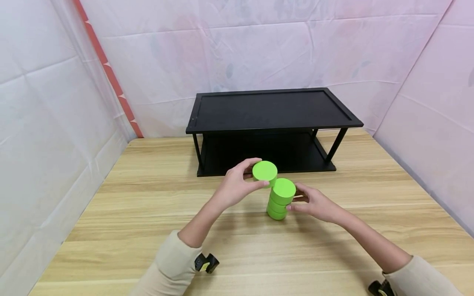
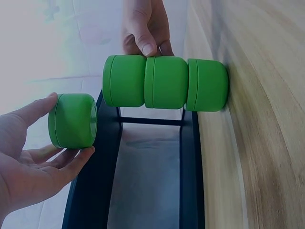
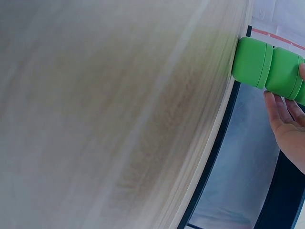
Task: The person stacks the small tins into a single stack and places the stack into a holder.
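Note:
My left hand holds a small round green canister between thumb and fingers, raised off the table. In the left wrist view, this canister shows a seam near one end, like a lid. Just to its right, three matching canisters stand in an upright stack on the wooden table. My right hand grips this stack from the right, thumb in front and fingers behind. The left wrist view puts the right thumb near the joint between the top and middle canisters. The lowest canister rests on the table.
A black two-level rack stands behind the hands, its lower shelf close past the left hand. The wooden table spreads around the stack. White sheeting hangs at the back and both sides, with a red strip at the left.

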The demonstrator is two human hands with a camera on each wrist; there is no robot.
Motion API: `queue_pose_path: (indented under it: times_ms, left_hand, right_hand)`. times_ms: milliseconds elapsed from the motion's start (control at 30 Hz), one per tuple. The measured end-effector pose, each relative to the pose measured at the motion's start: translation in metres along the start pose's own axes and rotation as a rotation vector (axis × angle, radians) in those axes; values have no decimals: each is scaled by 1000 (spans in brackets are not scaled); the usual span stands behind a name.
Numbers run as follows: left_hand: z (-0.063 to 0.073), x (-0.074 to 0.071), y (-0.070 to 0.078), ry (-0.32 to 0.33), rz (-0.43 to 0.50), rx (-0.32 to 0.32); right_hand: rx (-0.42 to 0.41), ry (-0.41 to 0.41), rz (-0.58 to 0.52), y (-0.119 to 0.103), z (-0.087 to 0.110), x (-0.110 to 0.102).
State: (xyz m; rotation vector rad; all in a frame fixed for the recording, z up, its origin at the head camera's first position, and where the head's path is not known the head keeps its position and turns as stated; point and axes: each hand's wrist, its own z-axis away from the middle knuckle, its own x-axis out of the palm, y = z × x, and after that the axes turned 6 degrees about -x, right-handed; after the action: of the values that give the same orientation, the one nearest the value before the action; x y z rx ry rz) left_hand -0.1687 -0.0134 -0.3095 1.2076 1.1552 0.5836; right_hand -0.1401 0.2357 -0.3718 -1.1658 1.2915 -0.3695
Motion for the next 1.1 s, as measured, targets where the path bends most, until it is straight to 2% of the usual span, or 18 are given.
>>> queue_pose_path:
  times_ms: [300,700,1100]
  left_hand:
    - [-1,6,3,-8,-22,-11]
    - [-2,15,5,-32,-18,15]
    - [-2,18,9,-44,-34,10]
  right_hand:
    - [6,2,-7,1,0,0]
    - [12,1,-1,0,1,0]
    - [11,0,7,-1,1,0]
